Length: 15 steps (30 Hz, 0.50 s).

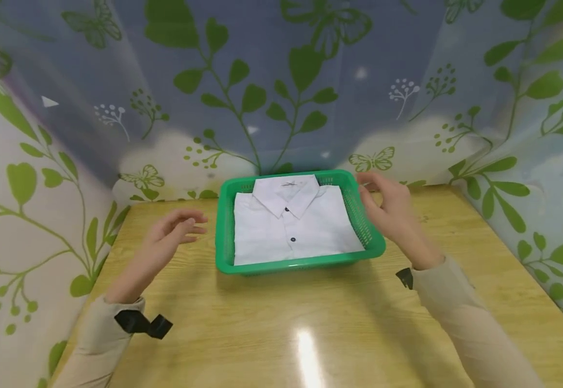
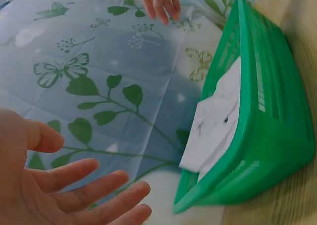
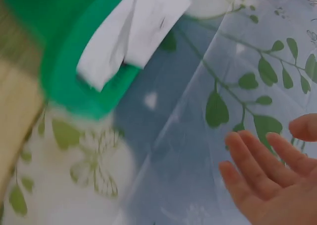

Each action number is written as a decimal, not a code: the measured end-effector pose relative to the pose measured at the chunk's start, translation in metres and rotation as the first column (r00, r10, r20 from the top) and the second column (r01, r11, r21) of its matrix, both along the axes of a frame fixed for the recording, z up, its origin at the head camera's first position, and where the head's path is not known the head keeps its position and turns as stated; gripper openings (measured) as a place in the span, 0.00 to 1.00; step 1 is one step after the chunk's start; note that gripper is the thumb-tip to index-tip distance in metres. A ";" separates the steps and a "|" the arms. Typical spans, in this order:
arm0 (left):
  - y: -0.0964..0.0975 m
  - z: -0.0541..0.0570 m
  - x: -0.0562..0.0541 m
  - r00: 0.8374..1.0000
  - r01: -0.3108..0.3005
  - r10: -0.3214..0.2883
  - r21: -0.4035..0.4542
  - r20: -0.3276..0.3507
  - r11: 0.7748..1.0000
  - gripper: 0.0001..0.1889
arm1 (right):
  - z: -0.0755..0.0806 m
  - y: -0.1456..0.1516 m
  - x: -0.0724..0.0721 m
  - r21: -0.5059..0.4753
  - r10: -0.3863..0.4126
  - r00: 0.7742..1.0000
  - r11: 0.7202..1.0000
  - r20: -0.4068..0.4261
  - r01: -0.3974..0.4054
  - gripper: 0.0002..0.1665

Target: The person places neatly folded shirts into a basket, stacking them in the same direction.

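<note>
A folded white shirt [image 1: 267, 231] lies flat in a green plastic basket [image 1: 301, 263], collar toward the back, dark buttons down its front. My left hand [image 1: 172, 234] hovers left of the basket, apart from it, holding nothing. In the left wrist view that hand [image 2: 84, 190] shows spread, relaxed fingers. On the other side, my right hand [image 1: 389, 207] is beside the basket's right rim and overlaps it in the head view. The right wrist view shows the right hand [image 3: 277, 178] with loosely extended fingers and a bare palm, away from the basket [image 3: 64, 76].
The basket stands on a light wooden table [image 1: 262, 334], near its back edge. A blue and white curtain [image 1: 262, 124] with green leaves and butterflies rises behind and at both sides. Black straps [image 1: 141, 323] hang at the cuffs.
</note>
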<state>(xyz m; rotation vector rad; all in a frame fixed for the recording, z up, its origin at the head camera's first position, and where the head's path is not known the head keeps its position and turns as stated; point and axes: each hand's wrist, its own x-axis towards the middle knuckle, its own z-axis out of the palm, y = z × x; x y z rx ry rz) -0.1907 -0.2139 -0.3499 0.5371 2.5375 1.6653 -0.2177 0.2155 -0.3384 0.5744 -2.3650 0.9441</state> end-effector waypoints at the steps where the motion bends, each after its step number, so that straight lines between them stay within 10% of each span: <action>1: -0.005 0.000 0.006 0.998 -0.030 0.028 -0.050 -0.054 0.998 0.21 | -0.001 0.003 0.002 0.027 -0.009 0.997 1.000 -0.074 0.011 0.14; 10: -0.033 -0.006 0.043 0.963 -0.180 0.095 -0.341 -0.251 0.923 0.26 | -0.015 0.036 0.031 0.148 -0.049 0.969 0.985 -0.242 0.087 0.19; 13: -0.032 -0.010 0.043 0.918 -0.251 0.070 -0.436 -0.391 0.864 0.28 | -0.019 0.044 0.041 0.174 -0.053 0.962 0.979 -0.267 0.102 0.22; 15: -0.031 -0.016 0.042 0.854 -0.326 0.039 -0.475 -0.519 0.818 0.28 | -0.021 0.048 0.047 0.191 -0.046 0.959 0.976 -0.281 0.103 0.24</action>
